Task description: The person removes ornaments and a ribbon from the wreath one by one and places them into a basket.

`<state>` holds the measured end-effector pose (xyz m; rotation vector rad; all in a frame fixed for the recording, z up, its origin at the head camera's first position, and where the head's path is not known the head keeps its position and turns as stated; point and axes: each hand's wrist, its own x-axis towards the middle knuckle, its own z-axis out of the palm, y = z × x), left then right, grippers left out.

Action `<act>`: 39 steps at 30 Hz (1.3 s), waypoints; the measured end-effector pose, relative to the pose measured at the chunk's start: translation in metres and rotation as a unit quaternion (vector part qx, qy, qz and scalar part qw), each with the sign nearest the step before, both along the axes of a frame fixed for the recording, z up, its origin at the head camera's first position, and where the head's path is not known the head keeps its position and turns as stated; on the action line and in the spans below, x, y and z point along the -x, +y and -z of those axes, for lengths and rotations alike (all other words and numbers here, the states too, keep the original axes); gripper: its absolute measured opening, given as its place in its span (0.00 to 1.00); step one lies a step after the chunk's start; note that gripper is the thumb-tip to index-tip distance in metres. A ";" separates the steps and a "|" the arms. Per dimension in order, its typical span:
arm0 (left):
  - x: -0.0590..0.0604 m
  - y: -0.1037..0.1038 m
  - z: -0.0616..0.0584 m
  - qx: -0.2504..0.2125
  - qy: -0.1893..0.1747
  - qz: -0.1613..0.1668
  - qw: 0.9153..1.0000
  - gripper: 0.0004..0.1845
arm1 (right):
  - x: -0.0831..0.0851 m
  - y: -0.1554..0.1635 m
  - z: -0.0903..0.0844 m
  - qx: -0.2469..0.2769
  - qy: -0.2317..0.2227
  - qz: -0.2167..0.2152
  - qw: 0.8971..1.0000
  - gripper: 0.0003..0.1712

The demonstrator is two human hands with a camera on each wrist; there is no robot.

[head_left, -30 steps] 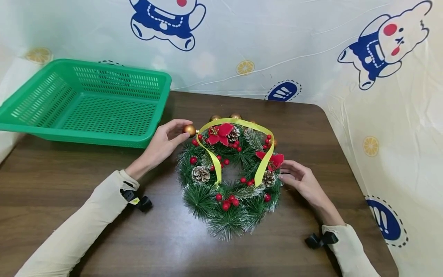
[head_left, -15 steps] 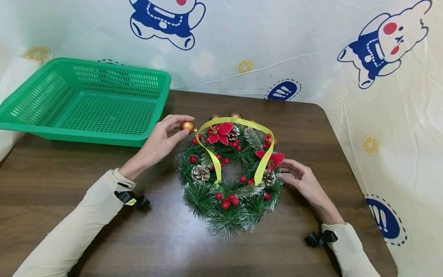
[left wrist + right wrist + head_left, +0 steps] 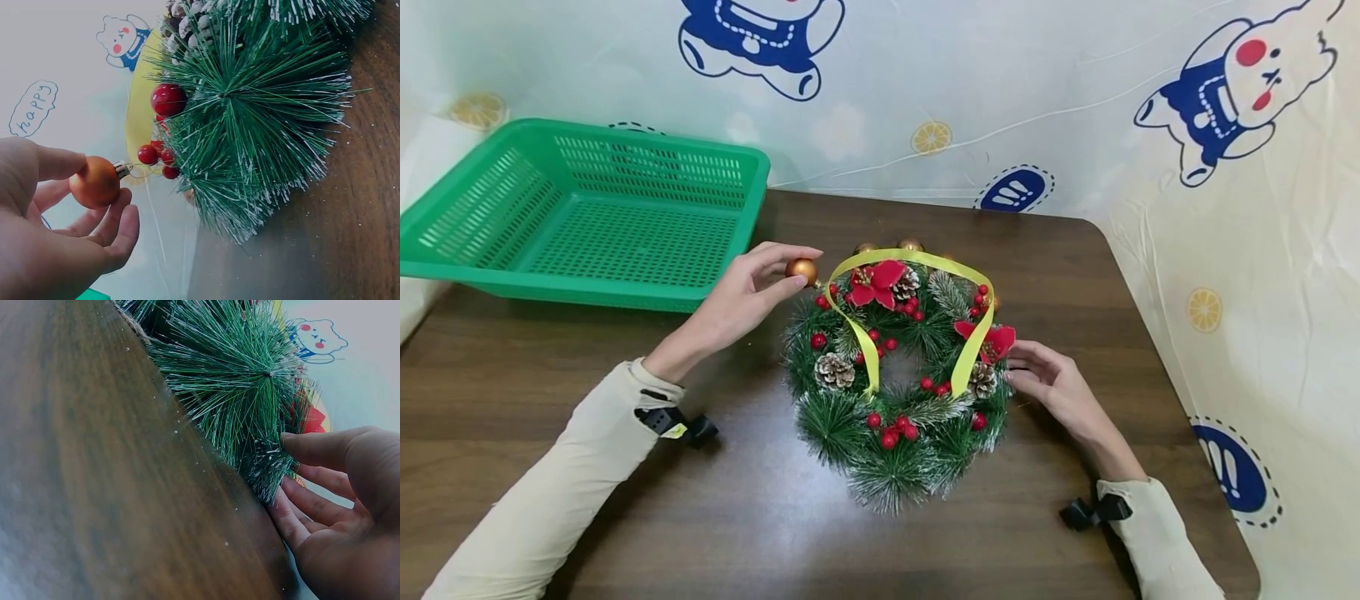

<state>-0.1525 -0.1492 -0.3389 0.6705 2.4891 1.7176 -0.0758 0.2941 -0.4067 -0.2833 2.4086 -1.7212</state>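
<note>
Since a second ago, my left hand (image 3: 741,297) has drawn the gold bauble (image 3: 802,270) a little to the left, away from the upper left edge of the wreath (image 3: 895,379); my right hand (image 3: 1051,387) has stayed where it was.

I pinch the bauble between my left thumb and fingertips, the other fingers loosely curled beneath it. In the left wrist view the bauble (image 3: 95,182) shows its small metal cap pointing toward the wreath (image 3: 262,119), and a thin thread runs from the cap back to the needles beside a cluster of red berries (image 3: 164,125). The bauble sits just off the wreath, not touching the branches.

My right hand rests at the right side of the wreath, fingers only slightly bent, the tips touching the frosted needles; the right wrist view shows my fingers (image 3: 319,447) against the pine tips (image 3: 250,394) without closing round anything.

The wreath lies flat near the middle of the dark wooden table (image 3: 550,500). It carries pine cones (image 3: 835,371), red fabric flowers (image 3: 876,283) and a yellow ribbon (image 3: 868,346) looped over its far half. Two more gold baubles (image 3: 910,245) peek out at its far edge.

A green plastic basket (image 3: 512,283) stands on the far left of the table. A printed sheet with cartoon figures (image 3: 1225,108) hangs behind and to the right.
</note>
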 end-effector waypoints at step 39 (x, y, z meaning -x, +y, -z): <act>0.000 0.002 -0.002 -0.107 -0.041 -0.001 0.993 0.17 | 0.002 0.002 0.001 -0.013 -0.005 -0.004 1.000 0.25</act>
